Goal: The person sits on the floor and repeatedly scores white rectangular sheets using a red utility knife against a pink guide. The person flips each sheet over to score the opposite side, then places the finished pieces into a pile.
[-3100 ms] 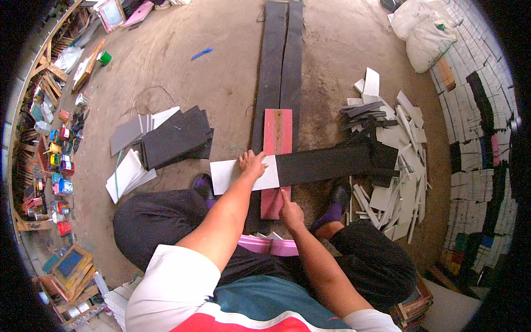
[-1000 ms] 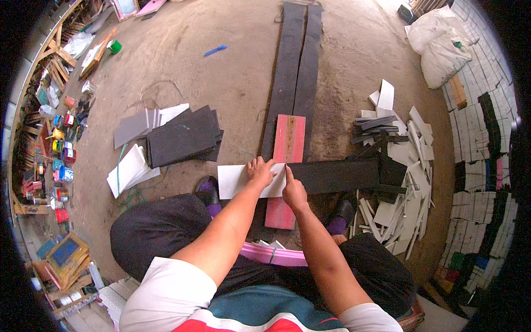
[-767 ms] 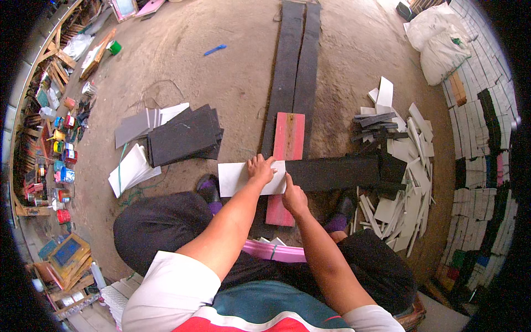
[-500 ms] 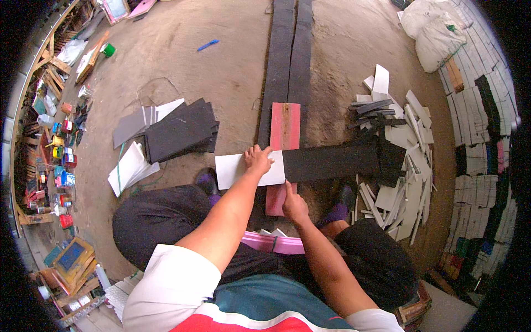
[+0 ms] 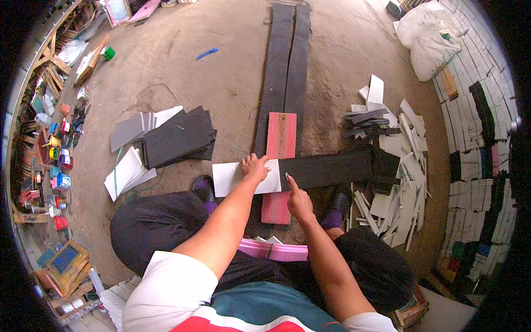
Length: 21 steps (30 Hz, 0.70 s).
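Observation:
My left hand (image 5: 254, 167) lies on a white rectangular sheet (image 5: 224, 180), fingers spread and pressing it down. That sheet rests across a pinkish-red board (image 5: 281, 134) with a brown worn stripe along its middle. Just right of the sheet, over a long black strip (image 5: 332, 169), is my right hand (image 5: 300, 203). Its index finger is stretched forward and the other fingers are curled. A tiny pale thing shows at its fingertip, too small to name. The black strip runs rightward from the white sheet's edge.
Dark sheets (image 5: 180, 135) and white sheets (image 5: 128, 171) lie in piles at left. White offcuts (image 5: 412, 166) heap up at right. Two long black strips (image 5: 274, 66) stretch away ahead. Pink sheets (image 5: 276, 252) sit between my legs. A blue pen-like thing (image 5: 207, 53) lies on the floor.
My right fingertip has moved from the white sheet's near right corner farther up and slightly right, onto the black strip. My left hand still presses the sheet. The whole view has shifted slightly.

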Available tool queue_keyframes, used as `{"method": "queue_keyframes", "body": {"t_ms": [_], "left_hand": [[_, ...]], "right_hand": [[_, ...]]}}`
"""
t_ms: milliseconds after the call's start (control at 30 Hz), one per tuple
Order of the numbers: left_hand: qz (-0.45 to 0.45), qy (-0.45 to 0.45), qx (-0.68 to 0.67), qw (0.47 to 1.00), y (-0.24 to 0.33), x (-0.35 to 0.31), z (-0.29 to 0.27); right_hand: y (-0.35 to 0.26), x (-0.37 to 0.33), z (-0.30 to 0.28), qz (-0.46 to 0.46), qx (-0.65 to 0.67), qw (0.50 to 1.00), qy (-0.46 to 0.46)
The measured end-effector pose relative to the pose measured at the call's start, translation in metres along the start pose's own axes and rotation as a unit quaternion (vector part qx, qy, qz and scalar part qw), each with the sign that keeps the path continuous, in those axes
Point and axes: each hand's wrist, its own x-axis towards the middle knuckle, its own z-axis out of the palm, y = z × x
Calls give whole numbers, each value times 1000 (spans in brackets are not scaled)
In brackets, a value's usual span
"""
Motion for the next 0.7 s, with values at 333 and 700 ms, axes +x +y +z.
{"method": "queue_keyframes", "body": {"t_ms": [333, 700], "left_hand": [[12, 16, -19, 1000, -5, -2, 2], [11, 33, -24, 999, -5, 1, 11]], "right_hand": [[-16, 65, 24, 28, -21, 999, -24], [-25, 79, 22, 33, -40, 997, -51]]}}
